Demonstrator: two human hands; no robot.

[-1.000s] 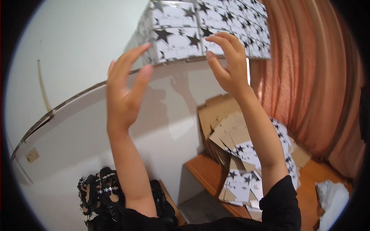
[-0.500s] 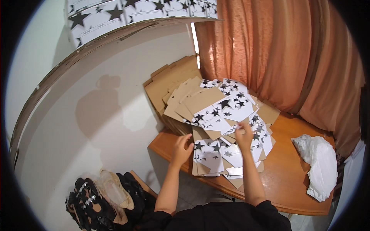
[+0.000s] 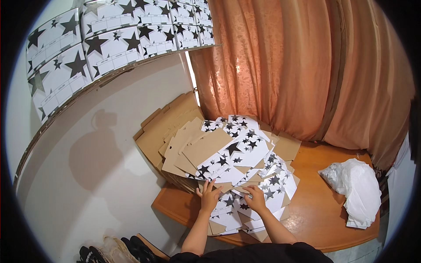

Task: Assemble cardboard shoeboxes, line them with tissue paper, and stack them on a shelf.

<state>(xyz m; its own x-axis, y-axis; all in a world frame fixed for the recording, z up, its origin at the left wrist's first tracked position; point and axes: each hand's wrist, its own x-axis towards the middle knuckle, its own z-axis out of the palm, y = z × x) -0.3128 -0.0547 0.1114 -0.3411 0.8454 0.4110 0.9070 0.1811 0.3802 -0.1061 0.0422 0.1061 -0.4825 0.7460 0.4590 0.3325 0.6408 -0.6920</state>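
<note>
A heap of flattened cardboard boxes (image 3: 250, 149), white with black stars on one face and plain brown on the other, covers the left part of the wooden table. My left hand (image 3: 209, 198) rests at the near left of the heap, fingers spread against a brown flap. Close by on its right, my right hand (image 3: 255, 199) has its thumb and fingers drawn together on the edge of a flattened box. The exact piece under those fingertips is partly hidden by overlapping sheets.
Larger brown cardboard sheets (image 3: 169, 127) lean by the wall. On the right of the wooden table (image 3: 313, 206) lies a white plastic bag (image 3: 362, 188). Star-printed boxes (image 3: 114, 48) fill a shelf at upper left. Orange curtains (image 3: 280, 65) hang behind; shoes (image 3: 116, 250) stand at lower left.
The view has tilted upward, showing more shelf boxes. My right hand has come down and left, nearer my left hand, onto a box edge. My left hand now touches the heap.
</note>
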